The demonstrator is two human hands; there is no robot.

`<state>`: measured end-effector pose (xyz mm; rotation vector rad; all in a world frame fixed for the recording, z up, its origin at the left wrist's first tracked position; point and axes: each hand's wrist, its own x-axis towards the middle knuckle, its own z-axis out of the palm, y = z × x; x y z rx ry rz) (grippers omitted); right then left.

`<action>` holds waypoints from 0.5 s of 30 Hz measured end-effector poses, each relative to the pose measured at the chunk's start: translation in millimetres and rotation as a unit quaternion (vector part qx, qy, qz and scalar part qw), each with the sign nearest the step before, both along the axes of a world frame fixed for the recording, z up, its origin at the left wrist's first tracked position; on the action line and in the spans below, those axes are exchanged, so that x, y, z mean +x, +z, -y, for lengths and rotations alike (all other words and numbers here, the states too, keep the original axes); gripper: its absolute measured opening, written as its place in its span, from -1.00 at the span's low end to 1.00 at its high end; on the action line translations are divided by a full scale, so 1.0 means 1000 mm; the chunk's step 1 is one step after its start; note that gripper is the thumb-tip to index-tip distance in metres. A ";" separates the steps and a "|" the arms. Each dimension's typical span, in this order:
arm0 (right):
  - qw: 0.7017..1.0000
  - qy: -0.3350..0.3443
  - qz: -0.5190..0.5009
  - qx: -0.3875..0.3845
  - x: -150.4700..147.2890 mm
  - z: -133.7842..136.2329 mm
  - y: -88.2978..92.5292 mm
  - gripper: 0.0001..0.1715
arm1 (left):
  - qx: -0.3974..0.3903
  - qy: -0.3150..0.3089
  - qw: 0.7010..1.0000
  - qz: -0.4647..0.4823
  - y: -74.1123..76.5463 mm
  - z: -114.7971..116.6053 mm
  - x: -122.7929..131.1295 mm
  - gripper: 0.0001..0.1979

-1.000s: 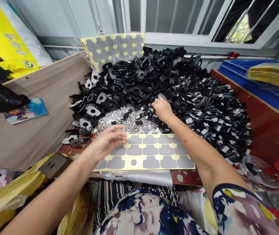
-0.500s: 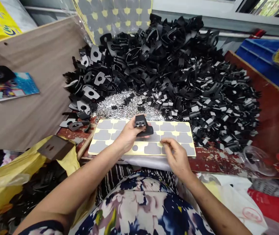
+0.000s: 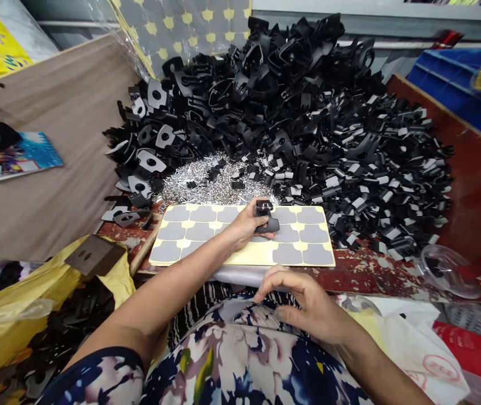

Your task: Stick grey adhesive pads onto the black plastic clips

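My left hand point(image 3: 246, 225) is wrapped round a black plastic part point(image 3: 270, 224) and holds it over the sheet of grey stickers point(image 3: 172, 232). The sheet has a yellow backing and lies at the table's front edge. Below the sheet, in front of my body, my right hand point(image 3: 303, 301) has its fingers apart and holds nothing that I can see. Just behind the sheet lies a heap of small silver pins point(image 3: 206, 183).
Black plastic parts point(image 3: 265, 84) form a large pile at the back, with smaller pieces point(image 3: 375, 174) to the right. A clear plastic cup point(image 3: 449, 273) lies at the right front. A yellow bag point(image 3: 16, 292) of dark parts is at the lower left.
My left hand has moved right with the black part, which is turned differently. My right hand has left the sheet, come down towards my body, and spread its fingers.
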<state>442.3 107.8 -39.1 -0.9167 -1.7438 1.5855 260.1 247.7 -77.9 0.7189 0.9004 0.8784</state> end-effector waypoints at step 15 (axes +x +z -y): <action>0.937 -0.312 0.018 0.158 -0.012 -0.056 -0.032 -0.83 | -0.055 -0.035 0.981 0.183 0.023 0.057 -0.025 -0.47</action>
